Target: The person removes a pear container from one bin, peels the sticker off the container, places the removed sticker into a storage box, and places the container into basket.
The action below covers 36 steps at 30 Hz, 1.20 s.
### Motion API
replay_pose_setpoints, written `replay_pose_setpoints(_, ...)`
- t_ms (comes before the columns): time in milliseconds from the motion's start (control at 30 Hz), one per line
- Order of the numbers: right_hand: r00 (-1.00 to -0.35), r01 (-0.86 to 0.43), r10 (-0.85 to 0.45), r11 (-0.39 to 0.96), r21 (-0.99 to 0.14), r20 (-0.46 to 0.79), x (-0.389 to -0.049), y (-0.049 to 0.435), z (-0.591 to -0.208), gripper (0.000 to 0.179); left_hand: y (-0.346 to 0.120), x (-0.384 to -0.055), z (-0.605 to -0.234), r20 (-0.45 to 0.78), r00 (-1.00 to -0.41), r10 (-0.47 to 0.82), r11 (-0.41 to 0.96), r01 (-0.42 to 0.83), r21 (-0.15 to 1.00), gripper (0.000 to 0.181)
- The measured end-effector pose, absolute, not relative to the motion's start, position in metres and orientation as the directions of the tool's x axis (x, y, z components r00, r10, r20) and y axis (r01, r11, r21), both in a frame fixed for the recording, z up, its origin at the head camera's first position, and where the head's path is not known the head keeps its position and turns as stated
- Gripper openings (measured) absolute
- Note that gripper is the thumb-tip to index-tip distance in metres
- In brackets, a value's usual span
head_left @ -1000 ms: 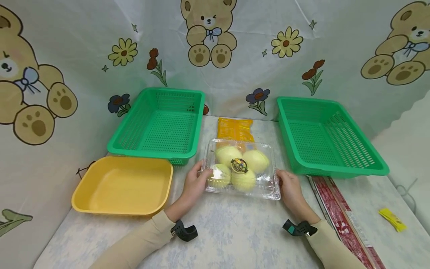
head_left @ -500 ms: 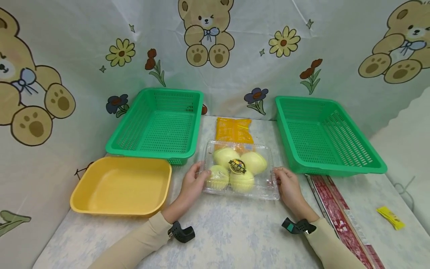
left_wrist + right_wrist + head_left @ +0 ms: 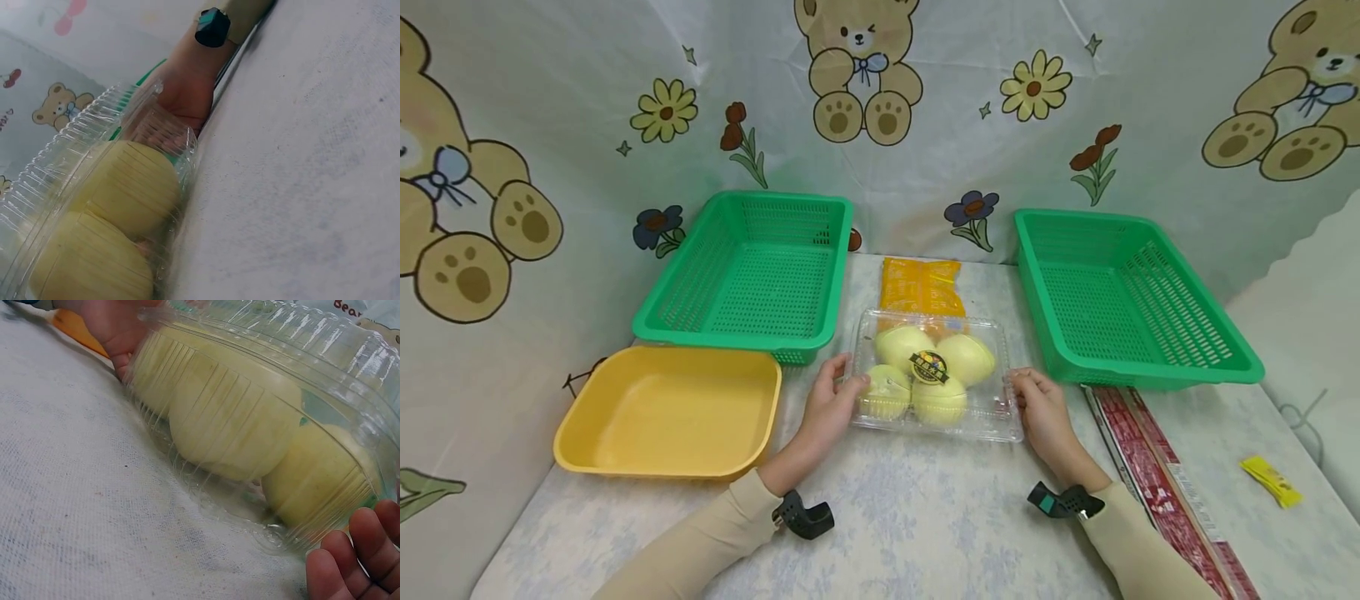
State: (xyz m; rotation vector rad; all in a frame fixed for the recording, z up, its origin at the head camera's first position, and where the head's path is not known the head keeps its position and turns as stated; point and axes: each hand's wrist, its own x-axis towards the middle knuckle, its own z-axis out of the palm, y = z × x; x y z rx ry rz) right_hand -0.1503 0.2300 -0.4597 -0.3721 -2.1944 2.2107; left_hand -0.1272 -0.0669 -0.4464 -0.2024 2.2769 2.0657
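A clear plastic clamshell box (image 3: pixel 981 423) with several pale yellow-green round fruits (image 3: pixel 901 346) in it lies in front of me. On its lid is a round dark sticker (image 3: pixel 930 367). My left hand (image 3: pixel 831 404) grips the box's left side, thumb at its upper edge; the other fingers are mostly hidden. At the right edge my right hand (image 3: pixel 1043 410) holds the box by the side. The right wrist view shows its curled fingers (image 3: pixel 350 556) by a lower corner. The box's bottom is at or just above the table; I cannot tell which.
Green mesh baskets stand at the back left (image 3: pixel 775 287) and back right (image 3: pixel 1105 304). A yellow tub (image 3: pixel 670 412) is at the left. Behind the box lies an orange packet (image 3: pixel 919 283). Long red packaging (image 3: pixel 1157 475) and a small yellow packet (image 3: pixel 1272 481) lie to the right.
Since one second ago, the box has come very slightly nearer to me or lower. Both hands keep their hold on its sides. The head view has shifted a little.
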Motion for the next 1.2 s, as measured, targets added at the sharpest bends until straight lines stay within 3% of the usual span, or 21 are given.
replay_pose_setpoints(200, -0.971, 0.169, 0.169, 0.002, -0.986, -0.166, -0.151, 0.231, -0.461, 0.029, -0.068, -0.126, -0.433, -0.099, -0.993, -0.059, 0.121, -0.105, 0.987, 0.071)
replay_pose_setpoints(333, -0.973, 0.17, 0.161, 0.008, -0.985, -0.166, -0.152, 0.232, -0.462, 0.03, -0.069, -0.124, -0.417, -0.029, -0.999, -0.045, 0.233, -0.038, 0.972, 0.073)
replay_pose_setpoints(500, -0.975, 0.159, 0.158, -0.007, -0.987, -0.158, -0.151, 0.232, -0.46, 0.031, -0.064, -0.122, -0.399, 0.049, -0.996, 0.078, 0.443, 0.079, 0.893, 0.076)
replay_pose_setpoints(733, -0.976, 0.155, 0.152, -0.011, -0.988, -0.155, -0.151, 0.23, -0.46, 0.031, -0.054, -0.137, -0.375, 0.141, -0.962, 0.232, 0.613, 0.257, 0.747, 0.069)
replay_pose_setpoints(1200, -0.977, 0.16, 0.14, -0.021, -0.987, -0.162, -0.151, 0.23, -0.462, 0.033, -0.025, -0.179, -0.348, -0.023, -0.879, 0.477, 0.803, 0.425, 0.418, 0.056)
